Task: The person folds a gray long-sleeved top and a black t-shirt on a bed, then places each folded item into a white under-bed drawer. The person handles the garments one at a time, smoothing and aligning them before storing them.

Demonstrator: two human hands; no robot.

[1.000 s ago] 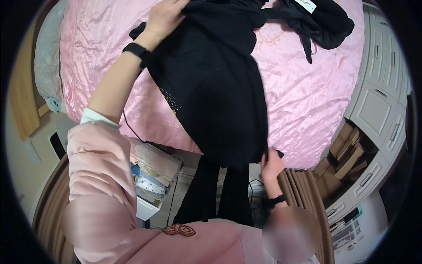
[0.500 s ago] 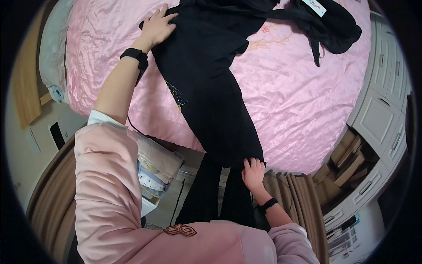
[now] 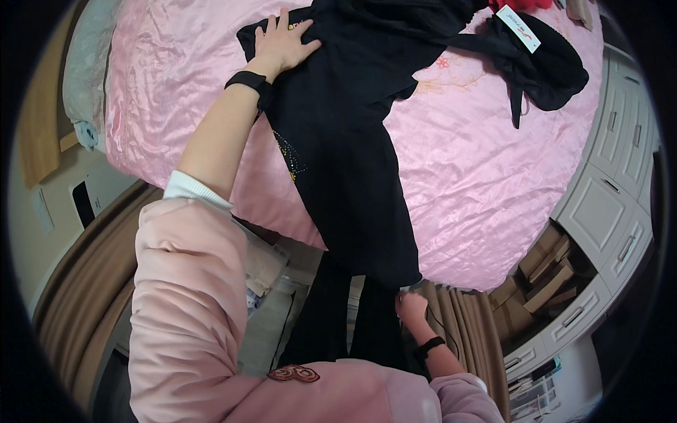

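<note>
A long black garment (image 3: 345,141) lies stretched across a bed covered by a glossy pink satin bedspread (image 3: 479,176), its lower end hanging over the near edge of the mattress toward the floor. The left hand (image 3: 282,44) rests flat on the garment's upper part, fingers spread and open, pressing the cloth rather than gripping it; a black wristband (image 3: 248,80) circles that wrist. The right hand (image 3: 411,307) is at the garment's lower hem just past the bed edge, fingers curled onto the fabric, apparently pinching it. A second dark garment with a white tag (image 3: 543,56) lies crumpled near the bed's far right corner, apart from the first. The satin is wrinkled and shiny; much of it to the right stays uncovered. White panelled cabinets (image 3: 606,183) stand close along the right, with stacked cardboard boxes (image 3: 543,275) in the narrow gap beside the bed.
</note>
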